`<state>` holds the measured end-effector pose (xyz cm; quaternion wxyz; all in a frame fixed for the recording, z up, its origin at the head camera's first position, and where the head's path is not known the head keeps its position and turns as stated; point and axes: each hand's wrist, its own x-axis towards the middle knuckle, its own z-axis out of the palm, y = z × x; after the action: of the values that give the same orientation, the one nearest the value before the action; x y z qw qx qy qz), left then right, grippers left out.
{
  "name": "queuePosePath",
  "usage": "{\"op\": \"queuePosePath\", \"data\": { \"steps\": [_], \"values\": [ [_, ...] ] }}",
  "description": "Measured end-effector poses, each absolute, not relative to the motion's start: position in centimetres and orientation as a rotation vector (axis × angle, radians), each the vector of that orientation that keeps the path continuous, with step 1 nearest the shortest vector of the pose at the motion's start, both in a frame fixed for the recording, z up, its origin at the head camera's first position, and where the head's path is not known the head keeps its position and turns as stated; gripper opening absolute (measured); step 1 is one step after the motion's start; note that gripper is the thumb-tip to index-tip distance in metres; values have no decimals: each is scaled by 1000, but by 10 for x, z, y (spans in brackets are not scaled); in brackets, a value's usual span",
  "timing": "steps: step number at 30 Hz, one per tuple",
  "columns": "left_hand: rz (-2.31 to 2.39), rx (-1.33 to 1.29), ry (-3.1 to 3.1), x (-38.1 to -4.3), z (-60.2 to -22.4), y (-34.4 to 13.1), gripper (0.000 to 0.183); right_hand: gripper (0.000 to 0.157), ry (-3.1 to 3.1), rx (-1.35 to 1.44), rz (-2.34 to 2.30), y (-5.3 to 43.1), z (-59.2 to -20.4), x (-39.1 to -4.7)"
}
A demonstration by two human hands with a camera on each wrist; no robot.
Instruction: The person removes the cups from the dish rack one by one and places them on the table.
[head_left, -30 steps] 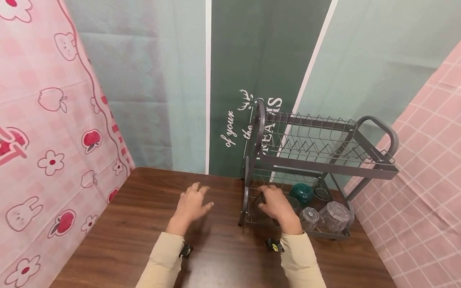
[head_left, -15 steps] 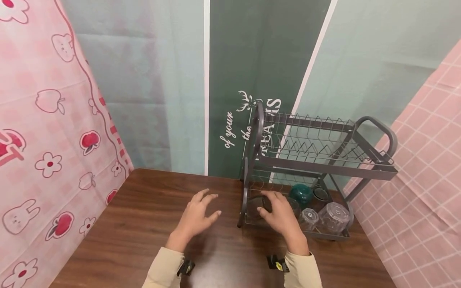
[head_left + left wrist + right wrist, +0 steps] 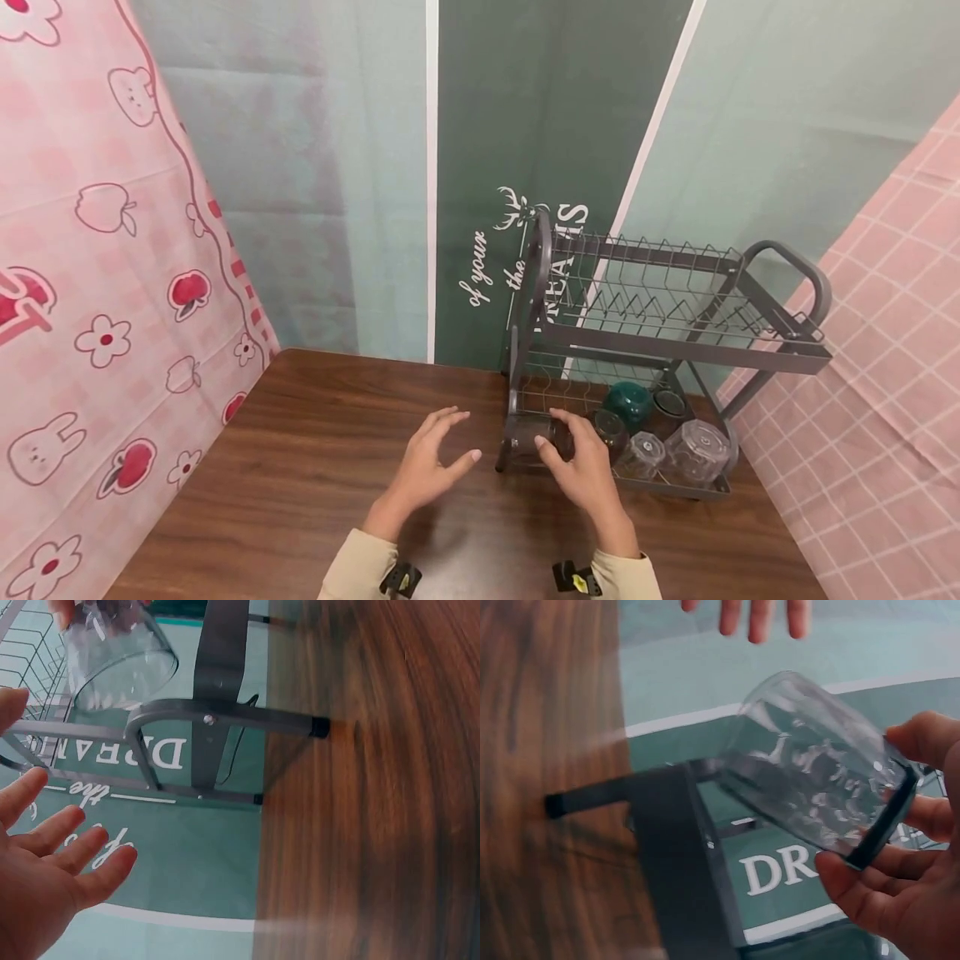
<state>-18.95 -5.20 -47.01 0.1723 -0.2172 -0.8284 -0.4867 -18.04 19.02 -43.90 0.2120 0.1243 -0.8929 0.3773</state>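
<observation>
A clear glass (image 3: 534, 437) is held on its side in the right hand (image 3: 583, 467), at the left end of the lower shelf of a grey dish rack (image 3: 678, 350). The base of the glass, ringed by a dark band, is pinched between the thumb and the curled fingers (image 3: 922, 817), as the right wrist view shows, and its open mouth is turned away from the palm, toward the left hand (image 3: 435, 462). In the left wrist view the glass (image 3: 116, 652) is seen above the curved end rail of the rack, apart from the bench (image 3: 315, 467).

The left hand is held just beside the rack's left end, above the bench, with its fingers (image 3: 67, 851) spread and straight and nothing in them. It is near the glass but is not touching it.

On the same lower shelf, to the right of the held glass, a dark glass (image 3: 609, 427), a dark green bowl (image 3: 628, 402), a small dark cup (image 3: 667, 403) and two clear glasses (image 3: 693, 450) are set close together. The upper shelf is made of wire prongs. The rack stands at the right rear of the brown wooden bench. A green backdrop with white lettering (image 3: 525, 250) hangs behind, with a pink patterned cloth (image 3: 97, 275) on the left and a pink checked cloth (image 3: 892, 350) on the right.
</observation>
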Motion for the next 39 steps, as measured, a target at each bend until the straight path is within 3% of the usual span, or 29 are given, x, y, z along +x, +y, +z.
{"op": "queuePosePath", "data": {
  "steps": [11, 18, 22, 28, 39],
  "values": [
    [-1785, -617, -2181, -189, -473, -35, 57, 37, -2268, 307, 1409, 177, -457, -176],
    [-2124, -691, -2086, -175, -449, -30, 63, 32, -2176, 278, 1724, 161, -437, -163],
    [-2239, -736, -2009, -178, -455, -28, 66, 30, -2094, 318, 1869, 157, -442, -166],
    [-2296, -759, -1861, -194, -478, -24, 61, 29, -1980, 411, 1961, 160, -465, -178],
    [-2214, -838, -1870, -180, -449, -27, 56, 32, -1996, 527, 1935, 162, -464, -176]
  ]
}}
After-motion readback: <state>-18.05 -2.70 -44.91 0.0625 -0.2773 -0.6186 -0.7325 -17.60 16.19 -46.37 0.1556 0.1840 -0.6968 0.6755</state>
